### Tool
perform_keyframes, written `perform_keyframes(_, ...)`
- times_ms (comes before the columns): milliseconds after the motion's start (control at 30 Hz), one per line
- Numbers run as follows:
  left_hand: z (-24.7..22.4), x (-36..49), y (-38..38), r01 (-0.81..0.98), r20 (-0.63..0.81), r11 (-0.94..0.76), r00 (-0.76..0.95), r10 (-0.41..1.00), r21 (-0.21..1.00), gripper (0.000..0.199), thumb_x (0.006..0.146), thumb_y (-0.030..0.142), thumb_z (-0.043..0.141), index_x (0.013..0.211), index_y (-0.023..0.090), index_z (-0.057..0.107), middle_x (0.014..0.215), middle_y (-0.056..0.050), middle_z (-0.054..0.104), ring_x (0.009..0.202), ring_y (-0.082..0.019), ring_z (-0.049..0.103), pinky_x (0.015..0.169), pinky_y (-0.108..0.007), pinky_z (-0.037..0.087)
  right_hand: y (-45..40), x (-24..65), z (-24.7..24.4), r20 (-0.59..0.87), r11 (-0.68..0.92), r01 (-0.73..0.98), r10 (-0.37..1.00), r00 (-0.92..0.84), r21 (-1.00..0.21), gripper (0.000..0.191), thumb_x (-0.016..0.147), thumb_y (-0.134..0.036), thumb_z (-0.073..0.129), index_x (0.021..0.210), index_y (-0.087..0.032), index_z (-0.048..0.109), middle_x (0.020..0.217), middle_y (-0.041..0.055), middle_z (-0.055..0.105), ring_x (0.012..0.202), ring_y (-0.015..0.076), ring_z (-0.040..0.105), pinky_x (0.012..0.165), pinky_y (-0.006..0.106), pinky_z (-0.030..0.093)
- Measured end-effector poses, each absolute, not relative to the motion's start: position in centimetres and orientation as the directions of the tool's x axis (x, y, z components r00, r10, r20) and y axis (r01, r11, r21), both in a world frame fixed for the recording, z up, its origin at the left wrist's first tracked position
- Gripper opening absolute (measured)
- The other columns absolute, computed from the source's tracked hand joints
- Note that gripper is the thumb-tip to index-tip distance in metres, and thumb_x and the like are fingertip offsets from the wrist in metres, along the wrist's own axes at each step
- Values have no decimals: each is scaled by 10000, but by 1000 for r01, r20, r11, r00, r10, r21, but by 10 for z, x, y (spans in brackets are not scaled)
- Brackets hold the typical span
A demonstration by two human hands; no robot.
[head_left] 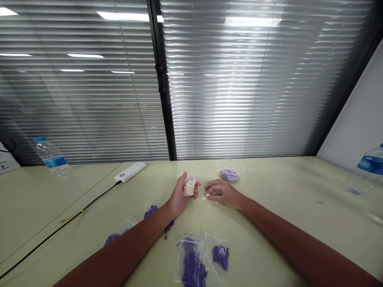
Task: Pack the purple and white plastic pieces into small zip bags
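Snugly, the left hand [179,195] cups a clear bag [189,187] of white pieces.

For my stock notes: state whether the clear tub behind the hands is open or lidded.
Open: the clear plastic tub shows no lid on its rim, and purple pieces lie uncovered in its bottom.

I have one head-worn camera, angled forward and down over the table [278,181] toward the window blinds [89,99]. It looks closely down on the left hand [181,195] and right hand [223,193].
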State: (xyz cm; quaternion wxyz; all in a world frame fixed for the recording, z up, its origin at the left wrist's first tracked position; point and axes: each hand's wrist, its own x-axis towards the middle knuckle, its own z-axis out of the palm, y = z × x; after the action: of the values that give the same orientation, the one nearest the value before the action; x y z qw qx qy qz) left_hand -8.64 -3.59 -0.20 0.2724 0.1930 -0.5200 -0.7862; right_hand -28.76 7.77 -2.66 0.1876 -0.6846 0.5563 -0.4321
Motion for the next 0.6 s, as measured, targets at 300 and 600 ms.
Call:
perform_keyframes(300, -6, -87, -34, 161, -1, -245, -835, -550, 956, 694, 908, 728, 456, 856, 100, 747, 657, -58, 598, 583, -167, 572, 578, -267, 431, 75, -284, -5, 290, -212, -355, -939, -185, -911, 418, 849, -591, 710, 930, -183, 747, 1243, 99, 694, 1043, 232, 681, 901, 359, 534)
perform_keyframes(600, -15, -91, -32, 144, 43, -185, -885, -464, 972, 699, 906, 755, 463, 835, 113, 729, 672, -84, 637, 610, -197, 595, 612, -288, 445, 81, -232, 23, 302, -304, -7, -941, -152, -953, 321, 837, -528, 756, 922, -224, 699, 723, -7, 655, 572, 179, 668, 635, 341, 541)
